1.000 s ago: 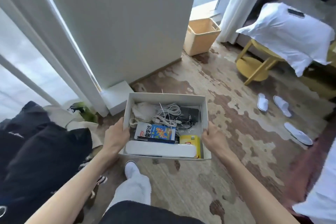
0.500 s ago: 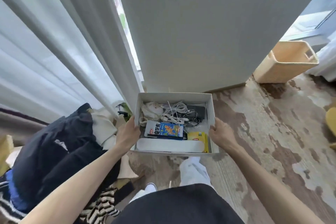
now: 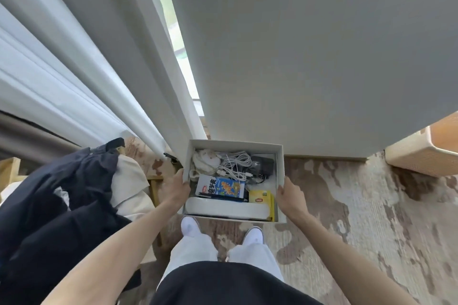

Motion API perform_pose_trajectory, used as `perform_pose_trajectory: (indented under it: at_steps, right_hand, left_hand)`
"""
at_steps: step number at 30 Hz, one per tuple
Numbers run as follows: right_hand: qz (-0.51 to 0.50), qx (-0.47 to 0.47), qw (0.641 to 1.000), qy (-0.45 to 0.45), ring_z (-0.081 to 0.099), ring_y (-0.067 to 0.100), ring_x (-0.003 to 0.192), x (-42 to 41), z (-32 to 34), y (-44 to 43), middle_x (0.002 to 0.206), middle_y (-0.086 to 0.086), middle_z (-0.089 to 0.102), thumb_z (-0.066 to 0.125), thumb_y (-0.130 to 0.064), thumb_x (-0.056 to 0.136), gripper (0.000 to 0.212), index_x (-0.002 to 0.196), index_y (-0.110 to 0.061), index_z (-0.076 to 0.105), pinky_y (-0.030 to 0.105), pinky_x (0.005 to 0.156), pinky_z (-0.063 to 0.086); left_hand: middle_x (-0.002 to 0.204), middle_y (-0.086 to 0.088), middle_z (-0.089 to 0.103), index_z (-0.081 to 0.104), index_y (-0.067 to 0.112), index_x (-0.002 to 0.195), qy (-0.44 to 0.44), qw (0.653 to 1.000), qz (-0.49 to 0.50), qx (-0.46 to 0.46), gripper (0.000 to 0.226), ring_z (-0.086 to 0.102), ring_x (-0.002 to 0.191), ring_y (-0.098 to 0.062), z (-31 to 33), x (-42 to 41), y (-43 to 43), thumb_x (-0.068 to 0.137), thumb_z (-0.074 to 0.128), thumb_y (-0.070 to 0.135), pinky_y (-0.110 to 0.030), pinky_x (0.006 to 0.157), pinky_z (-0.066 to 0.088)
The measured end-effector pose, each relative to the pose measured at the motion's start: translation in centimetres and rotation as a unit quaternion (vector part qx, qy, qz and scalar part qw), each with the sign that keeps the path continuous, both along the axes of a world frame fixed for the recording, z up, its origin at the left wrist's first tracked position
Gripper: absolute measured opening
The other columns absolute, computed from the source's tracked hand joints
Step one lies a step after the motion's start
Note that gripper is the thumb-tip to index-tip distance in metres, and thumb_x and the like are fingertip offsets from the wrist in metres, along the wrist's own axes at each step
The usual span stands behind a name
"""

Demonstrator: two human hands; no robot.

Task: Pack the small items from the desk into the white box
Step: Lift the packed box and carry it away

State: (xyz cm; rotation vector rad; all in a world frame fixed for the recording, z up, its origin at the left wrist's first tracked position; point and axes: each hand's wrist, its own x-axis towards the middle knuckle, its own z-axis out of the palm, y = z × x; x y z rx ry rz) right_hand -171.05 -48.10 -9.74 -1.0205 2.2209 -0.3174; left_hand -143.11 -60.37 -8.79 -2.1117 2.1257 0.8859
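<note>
White box (image 3: 235, 144) held off floor btwn your hands: left hand (image 3: 179, 187) grips left wall, right hand (image 3: 290, 197) grips right wall. Inside: white cables (image 3: 234, 162), blue packet (image 3: 224, 187), yellow tea box (image 3: 260, 198).

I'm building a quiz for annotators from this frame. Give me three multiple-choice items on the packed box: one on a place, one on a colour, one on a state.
1. Where in the white box does the yellow tea packet lie?
A. near right corner
B. far left corner
C. outside on the floor

2. What colour is the coiled cable?
A. red
B. white
C. green

3. How is the box held?
A. one hand underneath
B. resting unheld on the floor
C. a hand on each side wall

Answers:
1 A, it sits by the right wall at the end nearest the person.
2 B, the loops are plainly white.
3 C, the left hand grips the left wall and the right hand the right wall.
</note>
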Motion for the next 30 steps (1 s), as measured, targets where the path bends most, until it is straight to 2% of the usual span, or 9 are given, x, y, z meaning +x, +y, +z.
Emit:
perform_pose_trajectory:
  at_steps: [3,5,8,12,16,19,24,27,30]
  right_hand:
    - [-0.001,0.015,1.000,0.003,0.062,0.035,0.080,-0.5,-2.6,-1.1,0.082,0.008,0.061,0.039,-0.015,0.098,0.020,0.115,-0.008,0.048,0.037,0.061,0.046]
    - [0.002,0.031,1.000,0.003,0.061,0.034,0.079,-0.8,-4.6,-2.1,0.080,0.006,0.059,0.038,-0.015,0.098,0.021,0.116,-0.008,0.048,0.036,0.060,0.044]
    - [-0.006,0.047,0.999,-0.007,0.058,0.032,0.074,-0.8,-8.3,-3.9,0.080,0.008,0.060,0.039,-0.014,0.097,0.011,0.103,-0.010,0.048,0.041,0.065,0.051]
    - [-0.029,0.065,0.997,-0.030,0.059,0.037,0.083,-0.1,-13.6,-6.4,0.080,0.009,0.057,0.039,-0.015,0.099,0.007,0.095,-0.012,0.044,0.048,0.077,0.051]
    - [-0.084,0.080,0.992,-0.040,0.059,0.040,0.096,0.3,-19.6,-8.6,0.102,0.019,0.062,0.042,-0.013,0.098,0.026,0.122,-0.005,0.049,0.050,0.082,0.051]
    - [-0.136,0.076,0.987,-0.028,0.058,0.042,0.102,0.7,-24.0,-10.0,0.113,0.021,0.062,0.044,-0.014,0.098,0.031,0.128,-0.008,0.050,0.043,0.077,0.049]
    - [-0.156,0.073,0.985,-0.016,0.051,0.042,0.117,0.7,-31.7,-13.2,0.130,0.019,0.056,0.044,-0.020,0.100,0.038,0.137,-0.011,0.045,0.046,0.086,0.044]
    - [-0.172,0.071,0.983,-0.001,0.054,0.041,0.114,0.6,-36.0,-15.7,0.129,0.018,0.058,0.046,-0.019,0.099,0.040,0.138,-0.013,0.043,0.043,0.082,0.044]
    - [-0.180,0.070,0.981,0.006,0.055,0.041,0.114,0.7,-39.7,-18.5,0.128,0.019,0.058,0.046,-0.018,0.099,0.038,0.136,-0.010,0.045,0.045,0.085,0.046]
  left_hand:
    - [0.103,-0.008,0.069,0.051,0.025,0.124,0.006,0.999,0.024,0.026,0.035,0.058,0.082,-0.025,-2.6,-0.6,-0.9,0.090,0.048,0.017,-0.033,0.072,0.046]
    - [0.100,-0.007,0.068,0.057,0.023,0.115,0.007,0.999,0.034,0.040,0.027,0.056,0.082,-0.024,-4.8,-0.8,-1.5,0.090,0.049,0.017,-0.033,0.071,0.046]
    - [0.093,-0.006,0.068,0.061,0.020,0.100,-0.007,0.997,0.032,0.066,0.016,0.058,0.082,-0.025,-8.7,-0.8,-3.3,0.089,0.050,0.017,-0.033,0.068,0.046]
    - [0.080,-0.003,0.063,0.060,0.018,0.086,-0.027,0.995,0.041,0.086,0.010,0.058,0.073,-0.024,-14.5,-0.7,-6.1,0.087,0.051,0.015,-0.033,0.062,0.046]
    - [0.077,-0.005,0.064,0.059,0.018,0.079,-0.029,0.993,0.042,0.111,0.010,0.060,0.073,-0.028,-20.6,-0.5,-8.4,0.083,0.050,0.016,-0.037,0.066,0.052]
    - [0.072,-0.004,0.064,0.056,0.019,0.073,-0.026,0.994,0.030,0.100,0.011,0.058,0.068,-0.026,-24.8,-0.5,-10.1,0.083,0.050,0.017,-0.033,0.059,0.044]
    - [0.076,-0.008,0.065,0.060,0.013,0.080,-0.020,0.994,0.019,0.101,0.013,0.061,0.073,-0.031,-32.5,-0.7,-13.9,0.082,0.047,0.017,-0.038,0.065,0.051]
    - [0.090,-0.013,0.065,0.060,0.011,0.098,-0.038,0.997,0.018,0.068,0.022,0.061,0.084,-0.036,-36.9,-1.0,-16.3,0.084,0.045,0.017,-0.045,0.076,0.054]
    - [0.094,-0.018,0.066,0.058,0.009,0.104,-0.059,0.998,0.010,0.037,0.025,0.061,0.086,-0.039,-41.0,-1.0,-18.9,0.086,0.044,0.018,-0.041,0.075,0.053]
